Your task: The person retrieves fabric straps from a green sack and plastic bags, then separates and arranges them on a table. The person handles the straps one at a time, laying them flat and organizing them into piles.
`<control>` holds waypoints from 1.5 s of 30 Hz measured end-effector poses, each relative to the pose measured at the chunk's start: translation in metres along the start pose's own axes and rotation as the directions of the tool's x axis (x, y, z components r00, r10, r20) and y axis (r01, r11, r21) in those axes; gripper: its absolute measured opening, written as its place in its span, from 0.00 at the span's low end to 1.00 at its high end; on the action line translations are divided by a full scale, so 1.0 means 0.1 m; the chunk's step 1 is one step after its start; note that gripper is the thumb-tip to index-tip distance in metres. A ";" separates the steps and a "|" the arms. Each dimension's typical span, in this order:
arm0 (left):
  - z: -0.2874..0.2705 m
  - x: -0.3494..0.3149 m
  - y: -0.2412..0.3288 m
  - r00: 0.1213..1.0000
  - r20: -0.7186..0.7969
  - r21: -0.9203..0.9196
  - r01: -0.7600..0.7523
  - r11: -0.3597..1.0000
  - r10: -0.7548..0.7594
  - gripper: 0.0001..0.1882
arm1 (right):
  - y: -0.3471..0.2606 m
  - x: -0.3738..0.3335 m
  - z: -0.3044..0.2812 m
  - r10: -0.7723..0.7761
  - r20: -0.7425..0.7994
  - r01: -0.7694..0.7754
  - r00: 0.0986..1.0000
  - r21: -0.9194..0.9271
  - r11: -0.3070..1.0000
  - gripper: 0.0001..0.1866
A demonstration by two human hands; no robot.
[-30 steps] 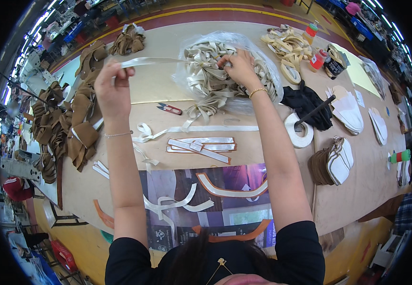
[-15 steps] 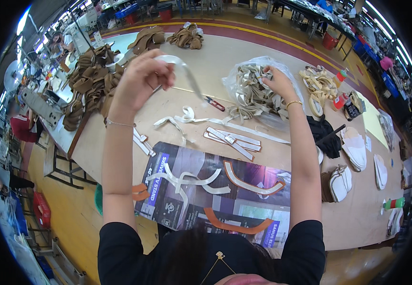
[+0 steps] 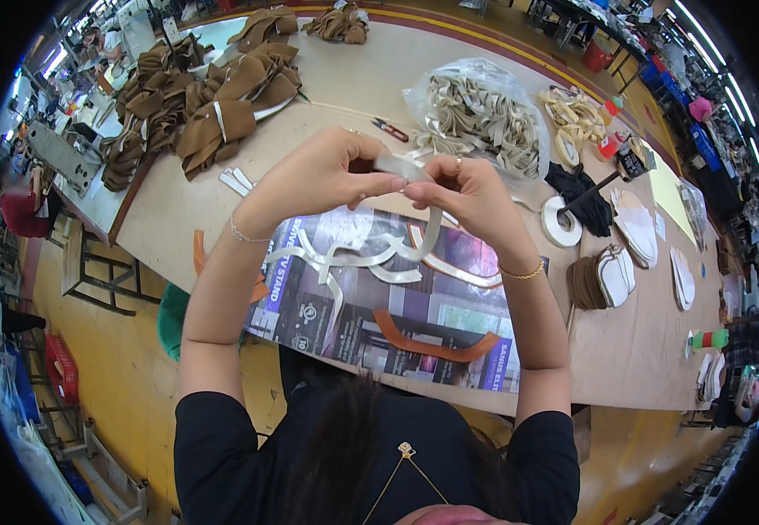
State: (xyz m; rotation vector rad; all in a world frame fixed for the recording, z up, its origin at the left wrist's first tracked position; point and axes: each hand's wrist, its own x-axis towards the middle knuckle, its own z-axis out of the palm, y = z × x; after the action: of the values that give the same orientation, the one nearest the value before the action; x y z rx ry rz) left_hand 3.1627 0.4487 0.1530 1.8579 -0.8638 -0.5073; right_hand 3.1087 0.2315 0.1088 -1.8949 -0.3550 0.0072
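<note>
My left hand [image 3: 331, 171] and my right hand [image 3: 471, 197] meet above the table, thumbs and fingers pinched on one pale grey-white strip [image 3: 433, 234]. One end of it curls down below my right fingers. Beneath lies a dark printed cardboard sheet [image 3: 344, 324]. Several loose white strips [image 3: 336, 254] cross one another on it. An orange-brown curved strip [image 3: 432, 346] rests near its front edge, and a white strip with an orange-brown border [image 3: 471, 273] lies farther back, partly hidden by my right arm.
Behind my right hand stands a clear plastic bag [image 3: 484, 74] full of pale strips. Red-handled thread snips [image 3: 390, 129] lie beside it. Brown cut pieces [image 3: 222, 122] are heaped at left. A white tape roll [image 3: 562, 221] and stacked white pieces [image 3: 616, 271] sit at right.
My left hand has come down and right, and my right hand has left the bag. Both now hold the strip together in the middle. The view has shifted too.
</note>
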 end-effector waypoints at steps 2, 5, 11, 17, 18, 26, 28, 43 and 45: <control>0.07 -0.09 -0.03 0.999 -0.028 -0.161 0.031 0.986 -0.036 0.06 | 0.06 -0.15 0.02 0.035 0.031 -0.041 0.999 0.208 0.977 0.13; 0.35 -0.18 -0.16 0.992 -0.125 -0.333 -0.050 0.942 0.009 0.11 | 0.07 -0.36 0.15 0.148 0.005 -0.134 0.989 0.450 0.883 0.13; 0.93 -0.23 -0.64 0.993 -0.111 -0.789 -0.066 0.611 -0.037 0.14 | 0.02 -0.63 0.33 0.188 -0.153 -0.080 0.970 0.528 0.846 0.13; 1.10 -0.44 -0.85 0.960 0.234 -0.502 0.256 0.826 -0.155 0.15 | 0.03 -0.91 0.23 0.168 -0.368 -0.009 0.914 0.397 0.918 0.15; 1.10 -0.49 -0.87 0.956 0.218 -0.529 0.285 0.799 -0.196 0.13 | 0.06 -0.99 0.23 0.190 -0.410 -0.012 0.892 0.399 0.917 0.14; 0.98 -0.79 -1.21 0.943 0.110 -0.573 0.319 0.755 -0.315 0.10 | 0.46 -1.62 0.39 0.388 -0.527 -0.043 0.756 0.551 0.833 0.11; 1.10 -0.79 -1.28 0.946 0.014 -0.637 0.257 0.727 -0.323 0.09 | 0.60 -1.78 0.49 0.407 -0.518 -0.029 0.752 0.592 0.806 0.10; 1.66 -0.37 -1.43 0.935 -0.099 -0.639 0.202 0.742 -0.340 0.10 | 1.17 -2.14 0.57 0.531 -0.637 -0.056 0.558 0.610 0.790 0.10; 1.67 -0.34 -1.42 0.932 -0.062 -0.648 0.235 0.725 -0.357 0.10 | 1.16 -2.14 0.55 0.514 -0.646 -0.045 0.564 0.597 0.801 0.13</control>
State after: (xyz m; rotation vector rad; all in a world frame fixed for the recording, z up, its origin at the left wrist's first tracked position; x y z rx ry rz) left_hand 3.0761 0.4100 -0.0483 1.3732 -0.2029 -0.7125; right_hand 2.9224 0.1939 -0.0530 -1.2036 0.5564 -0.4666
